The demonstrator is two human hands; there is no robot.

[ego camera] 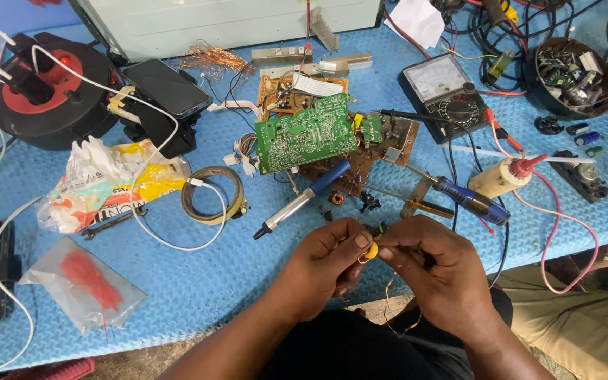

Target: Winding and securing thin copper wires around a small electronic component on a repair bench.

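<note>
Both hands meet at the blue mat's [198, 281] near edge — left hand [325, 267] and right hand [438, 271] each pinching one small yellow ring core [371, 250] between fingertips. One green circuit board [305, 132], one desoldering pump [302, 200] and one tape roll [214, 195] lie beyond — open mat to the left.

Blue foam mat [177, 281] over workbench, daylight

Crumpled packet: you'll find a white, yellow and red plastic wrapper [110, 184] on the blue mat at nine o'clock from your hands.
Clear bag: a flat transparent plastic pouch [82, 283] holding red pieces lies at eight o'clock.
Phone screen: a dark, blank rectangular phone [165, 86] sits propped at eleven o'clock.
Meter face: a black analogue multimeter's pale dial window [435, 77] sits at one o'clock.
</note>
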